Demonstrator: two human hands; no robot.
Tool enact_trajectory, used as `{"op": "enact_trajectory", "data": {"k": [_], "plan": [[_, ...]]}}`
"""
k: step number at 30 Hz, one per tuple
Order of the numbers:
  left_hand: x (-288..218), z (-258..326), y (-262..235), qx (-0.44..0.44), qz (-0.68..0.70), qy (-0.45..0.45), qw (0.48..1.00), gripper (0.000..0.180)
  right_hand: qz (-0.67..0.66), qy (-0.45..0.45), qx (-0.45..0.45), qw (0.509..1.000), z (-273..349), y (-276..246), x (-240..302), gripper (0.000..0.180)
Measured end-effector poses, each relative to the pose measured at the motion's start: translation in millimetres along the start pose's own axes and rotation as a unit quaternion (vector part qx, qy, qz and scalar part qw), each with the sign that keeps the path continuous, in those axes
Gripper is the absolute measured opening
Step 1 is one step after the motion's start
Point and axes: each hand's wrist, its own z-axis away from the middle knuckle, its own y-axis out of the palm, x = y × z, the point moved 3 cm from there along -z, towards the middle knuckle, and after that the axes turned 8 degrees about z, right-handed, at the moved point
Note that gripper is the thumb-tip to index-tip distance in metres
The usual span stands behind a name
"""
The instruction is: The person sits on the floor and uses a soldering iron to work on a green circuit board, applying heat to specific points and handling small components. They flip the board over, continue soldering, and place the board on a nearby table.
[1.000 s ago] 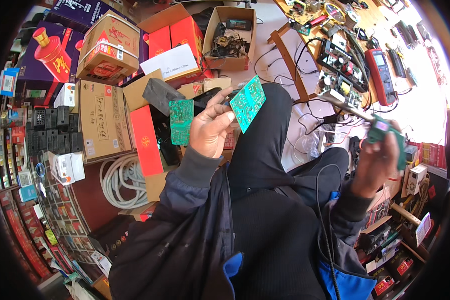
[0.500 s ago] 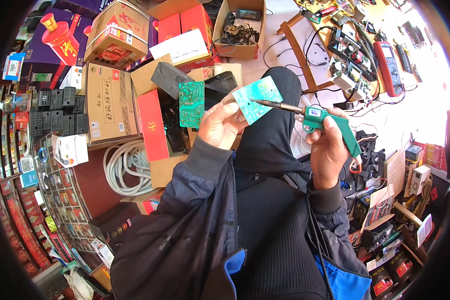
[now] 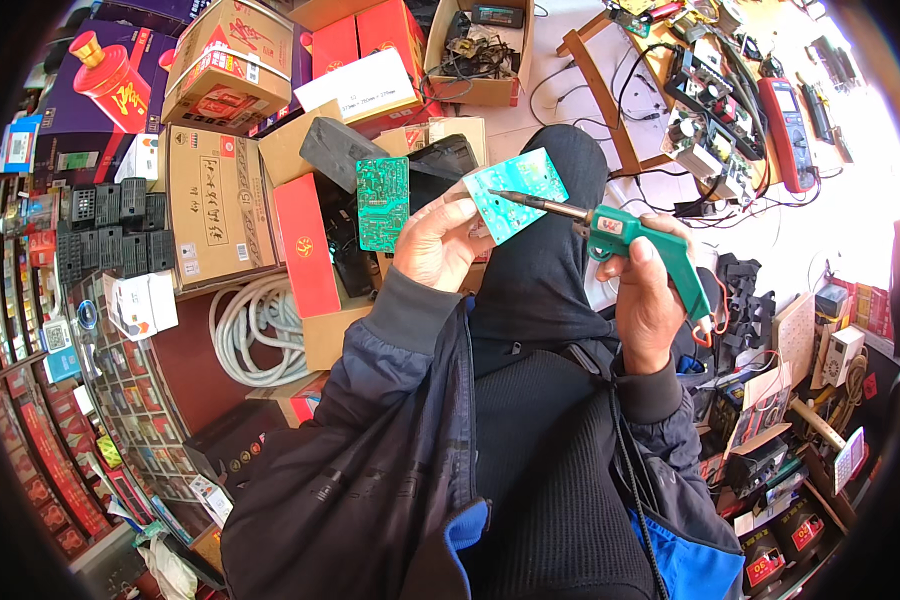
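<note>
My left hand (image 3: 436, 245) pinches a pale green circuit board (image 3: 532, 185) by its left edge, with the board tilted above my dark-trousered leg. In my right hand (image 3: 648, 300) is a green gun-shaped soldering iron (image 3: 610, 232), gripped by its handle. Its long metal tip reaches left over the board's face, near the upper left part; whether it touches the surface I cannot tell. A second, darker green circuit board (image 3: 383, 200) lies just left of my left hand, on the open box. A cord leaves the lower end of the iron's handle.
On the left are cardboard cartons (image 3: 220, 200), black plastic cases (image 3: 120, 225) and a coil of pale hose (image 3: 255, 335). At the upper right, a wooden bench (image 3: 660, 75) carries open electronics and a red multimeter (image 3: 788, 135). Cables trail over the floor below it.
My right hand has shifted slightly left and down, carrying the soldering iron, which is turned a little. The circuit board in my left hand has barely moved.
</note>
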Motion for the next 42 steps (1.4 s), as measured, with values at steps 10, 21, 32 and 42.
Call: {"op": "enact_trajectory", "data": {"k": [10, 21, 32, 42], "plan": [[-3.1, -2.0, -8.1, 0.008, 0.013, -0.012, 1.000, 0.056, 0.030, -0.016, 0.019, 0.999, 1.8, 9.5, 1.2, 0.031], [-5.5, -2.0, -9.5, 0.001, 0.016, -0.014, 1.000, 0.054, 0.038, -0.035, 0.035, 0.998, 4.5, 8.0, -3.7, 0.030], [-9.0, -3.6, -11.0, 0.011, -0.009, -0.027, 1.000, 0.055, 0.026, -0.038, 0.056, 0.997, 3.9, 8.5, -2.4, 0.031], [-9.7, -4.1, -10.0, 0.009, -0.020, -0.018, 1.000, 0.054, 0.032, -0.051, 0.053, 0.997, 7.5, 8.6, -5.8, 0.033]]}}
